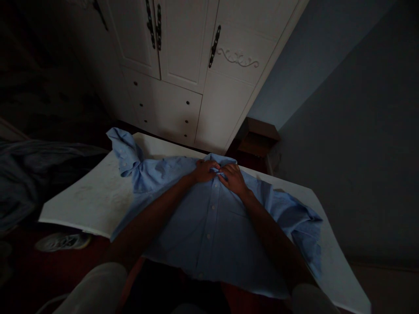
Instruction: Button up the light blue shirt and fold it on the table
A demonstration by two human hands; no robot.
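A light blue button-up shirt (209, 222) lies front-up and spread out on a white table (94, 196). Its sleeves bunch up at the far left and at the right edge. My left hand (204, 170) and my right hand (234, 178) meet at the collar, at the top of the button placket. The fingers of both hands are curled and pinch the cloth there. What lies under the fingertips is too dark to make out.
A white wardrobe (183, 65) with dark handles and small drawers stands behind the table. A brown box (258, 139) sits on the floor beside it. Dark bedding (39, 170) lies at the left, a shoe (62, 240) below the table's edge. Blue-grey wall at the right.
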